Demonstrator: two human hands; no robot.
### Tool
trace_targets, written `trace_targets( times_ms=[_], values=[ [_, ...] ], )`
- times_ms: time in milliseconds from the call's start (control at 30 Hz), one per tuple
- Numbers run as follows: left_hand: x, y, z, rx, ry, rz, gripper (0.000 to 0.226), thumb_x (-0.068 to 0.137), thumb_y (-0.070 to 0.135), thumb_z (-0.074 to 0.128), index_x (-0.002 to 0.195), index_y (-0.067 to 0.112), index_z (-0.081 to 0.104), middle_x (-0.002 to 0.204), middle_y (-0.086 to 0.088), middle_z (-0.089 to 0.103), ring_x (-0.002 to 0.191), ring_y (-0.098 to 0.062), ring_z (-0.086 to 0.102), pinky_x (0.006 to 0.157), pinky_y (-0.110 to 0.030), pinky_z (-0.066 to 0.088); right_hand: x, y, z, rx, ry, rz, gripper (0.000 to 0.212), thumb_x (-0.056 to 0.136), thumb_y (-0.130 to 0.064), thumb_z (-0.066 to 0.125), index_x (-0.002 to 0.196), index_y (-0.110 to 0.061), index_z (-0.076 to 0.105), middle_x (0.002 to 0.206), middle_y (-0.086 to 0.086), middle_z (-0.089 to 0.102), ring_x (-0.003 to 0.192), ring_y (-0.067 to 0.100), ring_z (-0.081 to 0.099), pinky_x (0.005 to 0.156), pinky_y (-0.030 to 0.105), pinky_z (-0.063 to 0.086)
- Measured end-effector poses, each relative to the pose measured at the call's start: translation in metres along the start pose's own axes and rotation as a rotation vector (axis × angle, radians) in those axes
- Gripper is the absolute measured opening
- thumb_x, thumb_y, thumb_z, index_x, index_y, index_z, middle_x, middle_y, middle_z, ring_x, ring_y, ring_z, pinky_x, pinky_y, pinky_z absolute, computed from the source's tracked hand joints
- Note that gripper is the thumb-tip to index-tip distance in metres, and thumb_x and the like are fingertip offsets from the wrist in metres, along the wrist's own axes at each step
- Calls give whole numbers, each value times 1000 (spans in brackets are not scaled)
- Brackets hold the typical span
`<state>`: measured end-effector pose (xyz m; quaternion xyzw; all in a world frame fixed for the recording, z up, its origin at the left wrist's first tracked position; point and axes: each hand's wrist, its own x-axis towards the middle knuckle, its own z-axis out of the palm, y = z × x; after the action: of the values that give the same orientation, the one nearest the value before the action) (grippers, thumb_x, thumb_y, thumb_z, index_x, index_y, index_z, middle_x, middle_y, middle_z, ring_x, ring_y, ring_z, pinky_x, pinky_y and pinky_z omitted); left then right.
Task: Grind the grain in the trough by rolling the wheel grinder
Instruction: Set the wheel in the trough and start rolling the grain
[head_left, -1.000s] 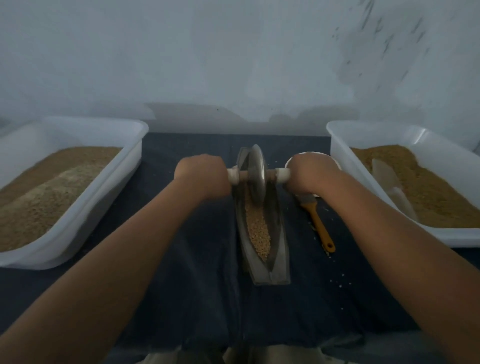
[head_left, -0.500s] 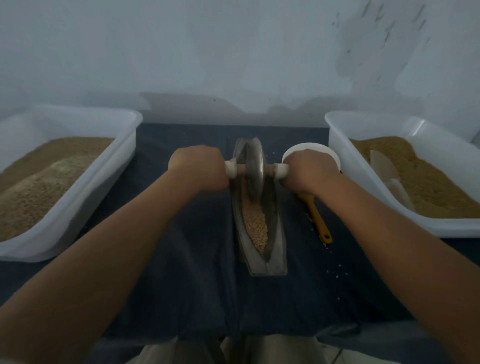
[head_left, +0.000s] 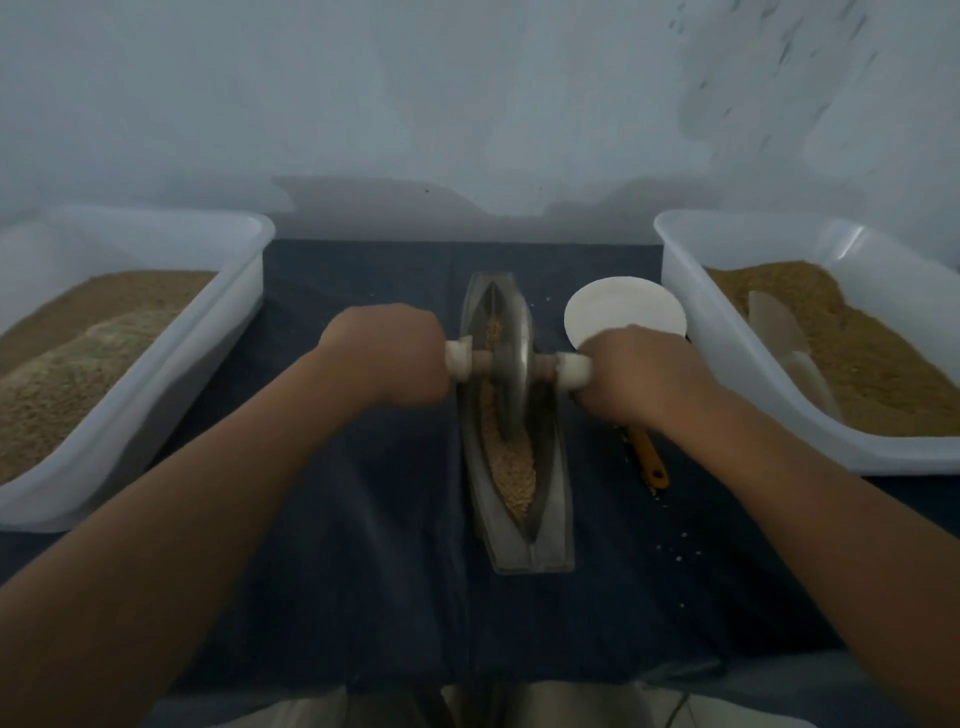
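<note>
From the head camera, my left hand (head_left: 387, 353) is curled in a fist round the left end of the axle (head_left: 458, 358), and my right hand (head_left: 636, 376) is clenched the same way round the right end. Only the white tips of the axle show beside my knuckles. Between my fists the wheel (head_left: 511, 358) stands upright on its edge in the trough (head_left: 553, 519), about midway along it. The trough runs lengthwise away from me on a dark cloth (head_left: 363, 545). Grain (head_left: 511, 467) lies in the groove, most of it piled on my side of the wheel, with a little showing just beyond it.

Just past my right hand sits a white bowl (head_left: 623, 309), partly hidden by my knuckles. A yellow-handled tool (head_left: 649, 457) pokes out from under my right wrist, its head hidden. A few stray grains (head_left: 670, 540) dot the cloth near it.

A white tub (head_left: 176, 364) of grain stands to my left. Another tub (head_left: 727, 353) stands to my right, with a pale scoop (head_left: 779, 332) lying in it. Both are well apart from the trough. A pale wall rises behind everything.
</note>
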<state>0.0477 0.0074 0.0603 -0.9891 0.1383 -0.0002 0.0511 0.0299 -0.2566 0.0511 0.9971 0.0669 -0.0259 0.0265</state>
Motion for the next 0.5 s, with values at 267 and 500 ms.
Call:
trace_targets(
  times_ms=[267, 500],
  values=[
    [15, -11, 7, -171, -76, -95, 24, 79, 46, 64, 81, 22, 62, 83, 4, 64, 78, -23, 64, 71, -34, 52, 39, -12, -25, -137, 181, -56, 25, 87, -36, 71, 69, -28, 54, 71, -4, 57, 61, 14, 51, 55, 30, 34],
    [-50, -6, 27, -133, -116, 42, 29, 68, 51, 53, 64, 23, 59, 58, 9, 58, 53, -6, 55, 47, -23, 36, -48, 7, -8, -89, 64, -207, 24, 86, -47, 66, 69, -36, 53, 65, -10, 53, 56, 2, 46, 47, 25, 28]
  ],
)
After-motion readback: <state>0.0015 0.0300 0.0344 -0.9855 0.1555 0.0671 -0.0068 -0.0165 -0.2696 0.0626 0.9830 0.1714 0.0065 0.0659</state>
